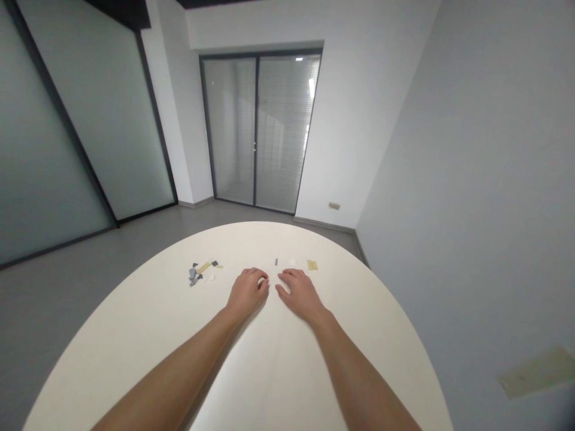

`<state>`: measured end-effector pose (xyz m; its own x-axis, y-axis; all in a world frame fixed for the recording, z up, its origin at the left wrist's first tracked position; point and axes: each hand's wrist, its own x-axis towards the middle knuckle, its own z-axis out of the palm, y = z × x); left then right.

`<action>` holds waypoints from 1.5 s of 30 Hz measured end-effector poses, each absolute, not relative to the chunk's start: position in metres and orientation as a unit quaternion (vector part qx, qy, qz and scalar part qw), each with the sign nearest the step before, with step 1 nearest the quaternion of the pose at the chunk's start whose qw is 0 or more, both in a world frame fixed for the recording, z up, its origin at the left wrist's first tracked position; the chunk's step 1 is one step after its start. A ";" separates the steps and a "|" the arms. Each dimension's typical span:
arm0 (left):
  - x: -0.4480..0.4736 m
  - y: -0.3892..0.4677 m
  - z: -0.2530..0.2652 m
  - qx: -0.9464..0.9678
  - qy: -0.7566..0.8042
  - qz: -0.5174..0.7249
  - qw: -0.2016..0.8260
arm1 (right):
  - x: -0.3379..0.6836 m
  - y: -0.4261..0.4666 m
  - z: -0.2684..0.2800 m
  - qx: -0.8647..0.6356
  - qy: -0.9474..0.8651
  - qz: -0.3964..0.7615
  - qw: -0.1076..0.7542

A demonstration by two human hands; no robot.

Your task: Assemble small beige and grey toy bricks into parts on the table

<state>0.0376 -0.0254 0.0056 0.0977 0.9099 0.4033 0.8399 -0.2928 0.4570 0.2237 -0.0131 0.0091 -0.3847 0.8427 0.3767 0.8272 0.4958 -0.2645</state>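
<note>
- Looking through the head camera, I see a round, cream-white table (265,383) with two bare forearms reaching across it from the near edge.
- The left hand (246,294) is near the middle of the table, fingers curled and thumb close to the fingertips, leaving a narrow gap; I cannot tell whether something small is pinched there.
- The right hand (302,296) is just beside it, palm down, its thumb spread from loosely bent fingers.
- Just beyond the right fingertips, I make out a small dark-grey upright-looking strip (276,261), a faint white piece (291,263) and, further right, a flat, squarish yellow piece (312,264), set apart in a row.
- Left of the left hand, well apart from it, lies a loose cluster of small grey, black, yellow and white pieces (193,273), including a slim yellow bar (203,268).
- Behind the table stands a dark-framed glass door (256,131) with blinds; frosted glass panels (99,108) fill the left side.
</note>
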 end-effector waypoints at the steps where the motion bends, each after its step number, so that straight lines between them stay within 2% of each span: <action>1: 0.038 -0.026 0.006 0.739 0.593 0.315 0.055 | 0.223 -0.014 0.009 -0.490 -0.838 0.024 0.238; 10: 0.037 -0.027 0.011 0.709 0.641 0.293 0.025 | 0.224 -0.013 0.007 -0.480 -0.840 0.047 0.247; 19: 0.015 -0.021 0.006 0.636 0.729 0.237 -0.092 | 0.223 -0.015 0.009 -0.491 -0.835 0.057 0.240; 36: -0.007 -0.015 -0.001 0.566 0.791 0.184 -0.141 | 0.225 -0.014 0.007 -0.479 -0.840 0.056 0.249; 45: 0.000 -0.018 0.004 0.561 0.802 0.159 -0.130 | 0.223 -0.014 0.008 -0.488 -0.838 0.055 0.237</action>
<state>-0.0004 -0.0179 0.0038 -0.3360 0.8587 0.3870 0.9414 0.3187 0.1100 0.2231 -0.0140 0.0080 -0.4119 0.8439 0.3439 0.7922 0.5181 -0.3225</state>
